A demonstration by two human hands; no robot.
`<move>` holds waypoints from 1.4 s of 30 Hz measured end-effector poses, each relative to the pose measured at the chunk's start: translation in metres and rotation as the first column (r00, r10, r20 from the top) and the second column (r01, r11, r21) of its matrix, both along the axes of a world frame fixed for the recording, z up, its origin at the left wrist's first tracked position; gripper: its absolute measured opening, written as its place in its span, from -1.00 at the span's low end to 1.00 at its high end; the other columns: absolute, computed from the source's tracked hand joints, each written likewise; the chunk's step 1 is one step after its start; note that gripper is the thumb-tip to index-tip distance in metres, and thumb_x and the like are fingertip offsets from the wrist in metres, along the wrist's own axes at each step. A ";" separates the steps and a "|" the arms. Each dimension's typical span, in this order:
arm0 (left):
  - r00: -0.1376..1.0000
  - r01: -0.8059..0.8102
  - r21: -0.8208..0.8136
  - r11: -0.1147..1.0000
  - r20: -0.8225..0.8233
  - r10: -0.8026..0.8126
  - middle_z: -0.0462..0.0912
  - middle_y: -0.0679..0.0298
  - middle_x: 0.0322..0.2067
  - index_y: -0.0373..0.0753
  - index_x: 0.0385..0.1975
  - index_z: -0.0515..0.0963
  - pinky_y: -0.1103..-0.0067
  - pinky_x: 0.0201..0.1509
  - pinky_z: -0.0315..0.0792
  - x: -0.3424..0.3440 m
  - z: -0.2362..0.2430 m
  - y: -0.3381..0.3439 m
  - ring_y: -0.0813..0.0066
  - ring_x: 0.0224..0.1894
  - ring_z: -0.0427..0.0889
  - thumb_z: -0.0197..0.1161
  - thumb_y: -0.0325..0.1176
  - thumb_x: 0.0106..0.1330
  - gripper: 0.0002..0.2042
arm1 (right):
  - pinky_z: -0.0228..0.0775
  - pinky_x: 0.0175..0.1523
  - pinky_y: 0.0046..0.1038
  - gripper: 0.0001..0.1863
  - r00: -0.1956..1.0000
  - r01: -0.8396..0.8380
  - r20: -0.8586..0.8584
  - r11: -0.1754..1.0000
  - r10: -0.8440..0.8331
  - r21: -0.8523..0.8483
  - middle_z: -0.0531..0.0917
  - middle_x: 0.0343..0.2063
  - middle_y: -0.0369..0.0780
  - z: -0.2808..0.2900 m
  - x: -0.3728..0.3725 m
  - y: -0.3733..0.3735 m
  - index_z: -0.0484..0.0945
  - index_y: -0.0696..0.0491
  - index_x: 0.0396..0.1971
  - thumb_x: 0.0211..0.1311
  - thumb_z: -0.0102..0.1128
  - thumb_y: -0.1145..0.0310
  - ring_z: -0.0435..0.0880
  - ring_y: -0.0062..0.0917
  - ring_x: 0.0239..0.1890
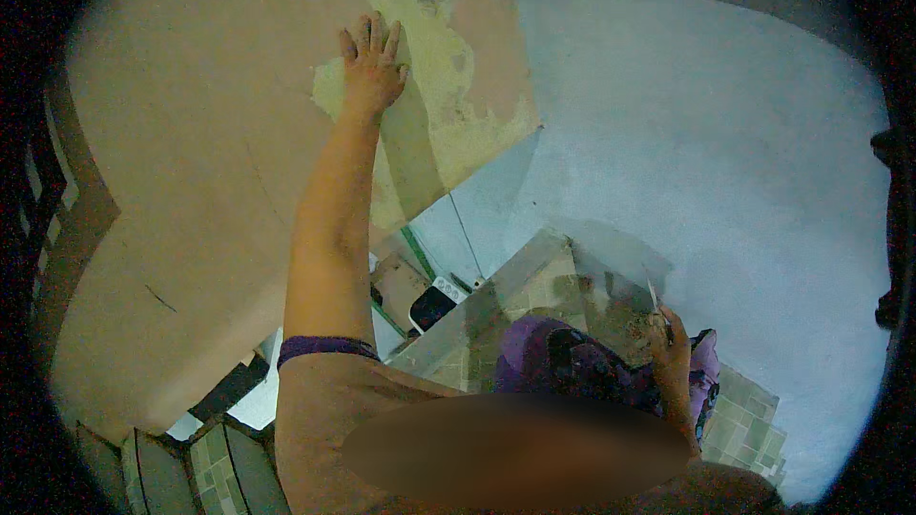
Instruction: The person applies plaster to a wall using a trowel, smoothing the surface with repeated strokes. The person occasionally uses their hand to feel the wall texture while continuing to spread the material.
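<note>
My left arm stretches far up to a wall (pixel 191 133) of dull pinkish-beige paint. My left hand (pixel 374 76) rests there with its fingers spread, on or close to a pale yellowish-green patch (pixel 420 148) where the paint is worn away with ragged edges. Low on the right, my right hand (pixel 672 334) is closed around a slim hand tool (pixel 654 294). Its narrow pale blade points upward; its exact kind is too small to tell. Purple patterned cloth (pixel 572 353) lies beside that hand, around my body.
A pale bluish wall (pixel 706 133) meets the beige one at a corner. Below are grey-green floor tiles (pixel 744 415) and a white-and-black object (pixel 437 305). Steps (pixel 215 463) descend at lower left, and dark latticework (pixel 48 172) stands at the left edge.
</note>
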State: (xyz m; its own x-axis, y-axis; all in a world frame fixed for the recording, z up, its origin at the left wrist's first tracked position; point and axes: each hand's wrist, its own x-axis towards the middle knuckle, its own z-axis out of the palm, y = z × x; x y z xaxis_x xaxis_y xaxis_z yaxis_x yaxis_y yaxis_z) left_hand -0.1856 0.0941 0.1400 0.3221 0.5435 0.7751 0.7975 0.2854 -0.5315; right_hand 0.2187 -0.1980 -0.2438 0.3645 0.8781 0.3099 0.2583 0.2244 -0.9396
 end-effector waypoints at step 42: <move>0.979 0.180 -0.003 0.984 -0.101 -0.179 -0.03 0.08 0.53 -0.12 0.51 0.08 -0.05 0.57 -0.49 -0.012 0.050 0.012 0.10 0.58 -0.16 -0.08 0.09 0.49 -0.32 | 0.51 0.00 -0.10 -0.65 0.880 -0.007 0.440 0.921 -0.180 0.389 0.69 -0.18 0.04 0.271 -0.206 0.300 0.55 -0.06 0.12 0.40 -0.01 0.26 0.67 -0.01 -0.13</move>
